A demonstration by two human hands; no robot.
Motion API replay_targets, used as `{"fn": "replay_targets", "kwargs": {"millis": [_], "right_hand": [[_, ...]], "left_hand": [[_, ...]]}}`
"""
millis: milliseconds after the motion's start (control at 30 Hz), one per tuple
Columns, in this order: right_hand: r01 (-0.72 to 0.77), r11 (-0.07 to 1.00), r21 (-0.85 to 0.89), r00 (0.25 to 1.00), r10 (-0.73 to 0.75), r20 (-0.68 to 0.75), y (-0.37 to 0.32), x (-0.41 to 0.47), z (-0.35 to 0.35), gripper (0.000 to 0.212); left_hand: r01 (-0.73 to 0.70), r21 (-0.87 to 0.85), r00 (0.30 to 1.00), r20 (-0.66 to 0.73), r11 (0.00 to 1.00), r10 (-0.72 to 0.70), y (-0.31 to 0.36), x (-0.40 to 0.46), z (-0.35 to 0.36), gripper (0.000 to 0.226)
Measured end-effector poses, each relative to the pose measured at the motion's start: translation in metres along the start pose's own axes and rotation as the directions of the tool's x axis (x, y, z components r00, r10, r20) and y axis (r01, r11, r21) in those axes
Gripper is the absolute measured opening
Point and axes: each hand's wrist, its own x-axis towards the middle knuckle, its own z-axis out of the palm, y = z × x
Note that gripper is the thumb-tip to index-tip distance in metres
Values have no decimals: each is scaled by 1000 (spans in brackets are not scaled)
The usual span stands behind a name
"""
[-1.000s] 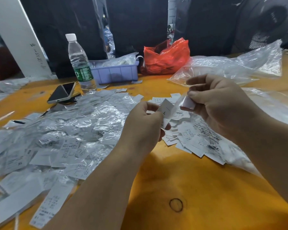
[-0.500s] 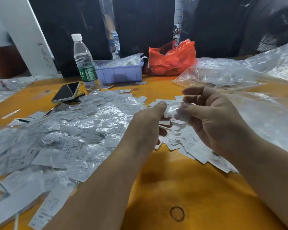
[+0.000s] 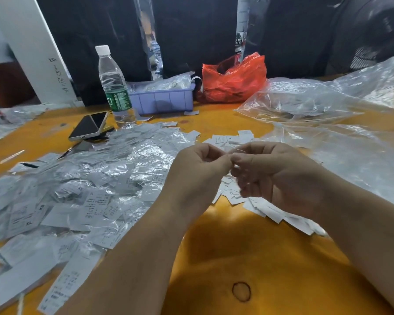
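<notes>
The 2 hands meet above the middle of the orange table. The left hand and the right hand both have curled fingers, with thumb and forefinger tips pinched together on a small label. Only a pale sliver of it shows between them, and blur makes it hard to tell whether it is bare or sleeved in film.

Under the right hand lies a heap of loose white labels, partly hidden by the wrist. Left of the left forearm spreads a wide heap of sleeved labels. Behind that heap a phone lies face up, with a water bottle upright just beside it. Next come a lilac tray and a red bag. Crumpled clear bags cover the far right.
</notes>
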Motion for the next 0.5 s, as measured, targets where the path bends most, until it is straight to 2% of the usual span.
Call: {"fn": "replay_targets", "kwargs": {"millis": [100, 200, 333, 500], "right_hand": [[15, 1000, -6, 997, -15, -80, -2, -1, -1, 6], [9, 1000, 12, 986, -7, -168, -2, 0, -3, 7], [24, 998, 56, 984, -13, -177, -2, 1, -2, 6], [53, 998, 42, 982, -44, -183, 0, 2, -1, 11]], "left_hand": [[38, -46, 999, 4, 998, -38, 0, 2, -2, 17], [62, -82, 998, -2, 995, -62, 1, 2, -2, 19], [90, -119, 996, -17, 989, -93, 2, 2, -2, 19], [117, -81, 989, 101, 990, -108, 2, 0, 2, 18]]}}
